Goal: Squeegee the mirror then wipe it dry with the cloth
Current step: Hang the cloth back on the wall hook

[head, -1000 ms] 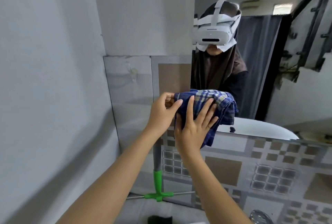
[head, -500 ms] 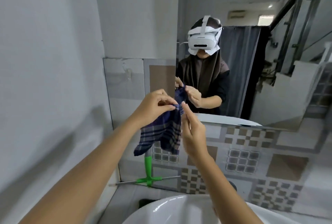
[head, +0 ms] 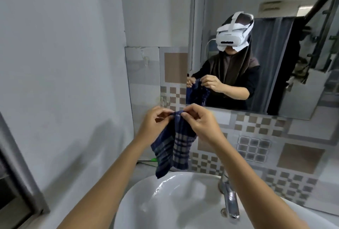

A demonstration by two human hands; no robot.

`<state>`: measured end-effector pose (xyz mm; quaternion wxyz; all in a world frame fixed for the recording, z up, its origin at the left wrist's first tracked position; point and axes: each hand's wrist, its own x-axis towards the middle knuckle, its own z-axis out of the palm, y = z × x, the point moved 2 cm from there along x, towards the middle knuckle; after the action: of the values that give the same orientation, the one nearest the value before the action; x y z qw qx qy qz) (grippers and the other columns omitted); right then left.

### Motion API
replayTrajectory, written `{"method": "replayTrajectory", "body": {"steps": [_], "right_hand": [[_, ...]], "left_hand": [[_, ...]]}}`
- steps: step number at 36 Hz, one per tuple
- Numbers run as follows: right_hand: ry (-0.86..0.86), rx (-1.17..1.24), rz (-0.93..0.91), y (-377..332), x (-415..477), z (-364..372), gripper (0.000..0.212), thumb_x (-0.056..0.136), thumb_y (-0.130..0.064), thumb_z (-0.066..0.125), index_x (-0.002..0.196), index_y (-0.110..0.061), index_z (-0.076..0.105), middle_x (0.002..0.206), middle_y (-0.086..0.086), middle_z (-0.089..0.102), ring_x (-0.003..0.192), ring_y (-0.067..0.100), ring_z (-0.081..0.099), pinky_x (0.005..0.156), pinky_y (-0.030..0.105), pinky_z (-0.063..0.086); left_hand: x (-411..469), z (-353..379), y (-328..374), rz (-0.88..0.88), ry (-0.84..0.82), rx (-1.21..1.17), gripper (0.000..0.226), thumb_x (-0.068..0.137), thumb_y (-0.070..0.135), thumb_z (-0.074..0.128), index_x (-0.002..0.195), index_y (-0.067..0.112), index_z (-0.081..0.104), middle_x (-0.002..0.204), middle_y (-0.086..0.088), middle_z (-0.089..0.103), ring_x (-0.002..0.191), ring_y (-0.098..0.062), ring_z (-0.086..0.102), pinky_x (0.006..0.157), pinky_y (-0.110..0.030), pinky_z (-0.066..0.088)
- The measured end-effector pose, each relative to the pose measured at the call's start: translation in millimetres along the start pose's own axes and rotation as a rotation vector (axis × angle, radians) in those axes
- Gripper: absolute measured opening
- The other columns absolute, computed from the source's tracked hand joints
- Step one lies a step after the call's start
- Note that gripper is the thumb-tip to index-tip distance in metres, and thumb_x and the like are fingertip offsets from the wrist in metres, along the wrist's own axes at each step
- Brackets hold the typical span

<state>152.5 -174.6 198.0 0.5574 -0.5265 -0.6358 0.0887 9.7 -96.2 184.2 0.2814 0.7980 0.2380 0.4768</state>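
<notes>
Both hands raised before the mirror (head: 275, 63): left hand (head: 154, 126) and right hand (head: 200, 122) each pinch the top edge of the blue checked cloth (head: 174, 148), which hangs above the white basin (head: 139, 190), near the tap (head: 230, 199).

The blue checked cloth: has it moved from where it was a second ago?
Yes. The blue checked cloth was bunched against the wall mirror; now it hangs below the mirror's bottom edge, over the white sink, pinched by both hands.
</notes>
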Motion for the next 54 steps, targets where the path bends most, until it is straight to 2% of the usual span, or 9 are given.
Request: {"method": "replayTrajectory", "body": {"steps": [6, 10, 15, 22, 25, 32, 37, 43, 54], "right_hand": [[-0.091, -0.209, -0.075, -13, 7, 2, 0.005, 0.088, -0.015, 0.059, 0.083, -0.012, 0.061, 0.072, -0.009, 0.06, 0.069, 0.003, 0.056, 0.055, 0.008, 0.042], [-0.129, -0.305, -0.116, -18, 20, 0, 0.006, 0.086, -0.013, 0.06, 0.081, -0.01, 0.062, 0.069, -0.008, 0.058, 0.065, 0.005, 0.056, 0.055, 0.009, 0.042], [-0.093, -0.41, -0.128, -14, 42, -1, 0.007, 0.084, -0.013, 0.064, 0.08, -0.007, 0.065, 0.073, 0.002, 0.064, 0.064, 0.012, 0.057, 0.053, 0.012, 0.041], [0.123, -0.431, -0.099, -16, 91, 27, 0.011, 0.082, -0.011, 0.065, 0.074, -0.004, 0.063, 0.065, 0.006, 0.062, 0.056, 0.01, 0.051, 0.053, 0.015, 0.039], [0.231, -0.436, -0.14, -29, 130, 43, 0.01, 0.083, -0.012, 0.064, 0.077, -0.004, 0.064, 0.07, 0.008, 0.065, 0.063, 0.02, 0.057, 0.06, 0.033, 0.049], [0.435, -0.556, -0.226, -53, 221, 67, 0.01, 0.085, -0.01, 0.058, 0.078, -0.002, 0.061, 0.076, 0.01, 0.062, 0.066, 0.024, 0.054, 0.058, 0.034, 0.046], [0.456, -0.712, -0.299, -38, 255, 83, 0.011, 0.085, -0.001, 0.05, 0.076, 0.001, 0.055, 0.077, 0.014, 0.056, 0.069, 0.023, 0.045, 0.053, 0.031, 0.033], [0.46, -0.723, -0.369, -5, 245, 103, 0.015, 0.084, 0.002, 0.052, 0.07, 0.004, 0.058, 0.071, 0.015, 0.055, 0.069, 0.03, 0.049, 0.049, 0.036, 0.04], [0.438, -0.357, -0.202, 5, 219, 118, 0.026, 0.093, -0.016, 0.05, 0.112, -0.008, 0.064, 0.096, 0.004, 0.058, 0.091, 0.021, 0.055, 0.081, 0.029, 0.044]], "left_hand": [[-32, 22, -25, -0.294, 0.014, -0.263, 0.016, 0.087, 0.015, 0.059, 0.103, 0.013, 0.06, 0.098, -0.002, 0.066, 0.095, -0.015, 0.063, 0.085, -0.026, 0.052], [-35, 13, -27, -0.311, 0.075, -0.414, 0.012, 0.082, 0.005, 0.064, 0.091, 0.013, 0.066, 0.09, -0.004, 0.069, 0.087, -0.019, 0.065, 0.076, -0.021, 0.055], [-12, -17, -32, -0.214, 0.153, -0.319, 0.021, 0.08, 0.004, 0.068, 0.083, 0.025, 0.071, 0.082, 0.005, 0.071, 0.076, -0.008, 0.066, 0.072, -0.015, 0.05], [64, -74, -28, 0.099, 0.279, 0.049, 0.009, 0.081, 0.008, 0.069, 0.089, 0.01, 0.073, 0.084, 0.001, 0.069, 0.077, -0.006, 0.063, 0.073, -0.012, 0.05], [107, -95, -29, 0.162, 0.362, 0.092, 0.01, 0.082, 0.008, 0.068, 0.09, 0.009, 0.073, 0.083, 0.004, 0.067, 0.074, -0.002, 0.061, 0.073, -0.009, 0.049], [203, -125, -36, 0.191, 0.504, 0.074, 0.011, 0.084, 0.004, 0.063, 0.091, 0.007, 0.071, 0.092, -0.007, 0.068, 0.084, -0.017, 0.062, 0.08, -0.025, 0.05], [232, -124, -56, 0.172, 0.517, 0.062, 0.013, 0.086, 0.002, 0.058, 0.093, 0.006, 0.068, 0.096, -0.009, 0.066, 0.085, -0.013, 0.059, 0.076, -0.012, 0.045], [225, -109, -78, 0.16, 0.534, -0.058, 0.014, 0.085, 0.003, 0.06, 0.09, 0.009, 0.07, 0.089, 0.0, 0.066, 0.081, -0.008, 0.06, 0.078, -0.013, 0.048], [202, -109, -85, 0.06, 0.199, -0.386, 0.02, 0.096, 0.014, 0.047, 0.099, 0.015, 0.066, 0.087, 0.008, 0.067, 0.075, 0.005, 0.062, 0.068, -0.01, 0.047]]}}
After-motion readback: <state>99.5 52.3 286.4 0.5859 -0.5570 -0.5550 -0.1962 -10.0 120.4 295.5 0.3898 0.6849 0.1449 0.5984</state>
